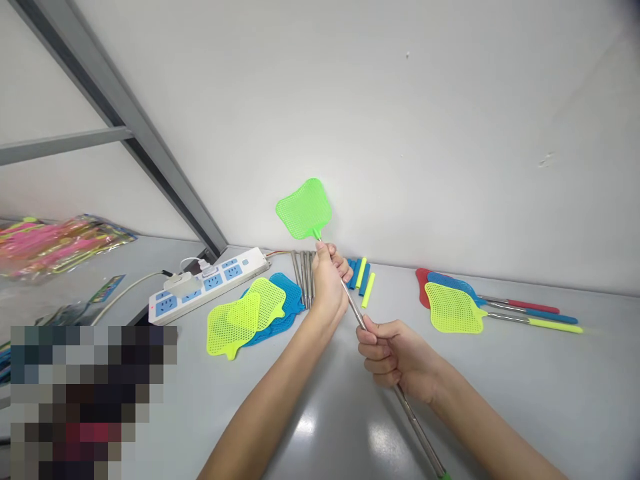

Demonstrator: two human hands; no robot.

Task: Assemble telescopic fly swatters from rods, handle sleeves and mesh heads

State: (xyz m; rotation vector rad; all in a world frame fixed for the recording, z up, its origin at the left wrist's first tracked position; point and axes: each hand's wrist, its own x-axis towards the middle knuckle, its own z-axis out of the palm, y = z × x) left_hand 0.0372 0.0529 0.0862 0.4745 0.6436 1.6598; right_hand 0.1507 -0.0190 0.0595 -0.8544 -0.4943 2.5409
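Observation:
A bright green fly swatter [304, 208] with an extended metal telescopic rod is held up over the table, tilted with its head toward the wall. My left hand [330, 277] is wrapped round the rod just below the green head. Lower on the same rod, my right hand [387, 353] grips it with curled fingers. The rod runs on toward the bottom edge, where a bit of green shows. Behind my left hand lie several metal rods [304, 277] and several blue and yellow handle sleeves [369, 290]. Loose yellow swatter heads [234, 323] overlap blue ones [293, 293] to the left.
Three whole swatters, with a yellow one [456, 310] in front, lie at the right. A white power strip [210, 287] with plugs and cables sits at the left. Beyond it are bagged pink items [60, 247] and a grey metal frame [150, 160]. The lower left is pixelated.

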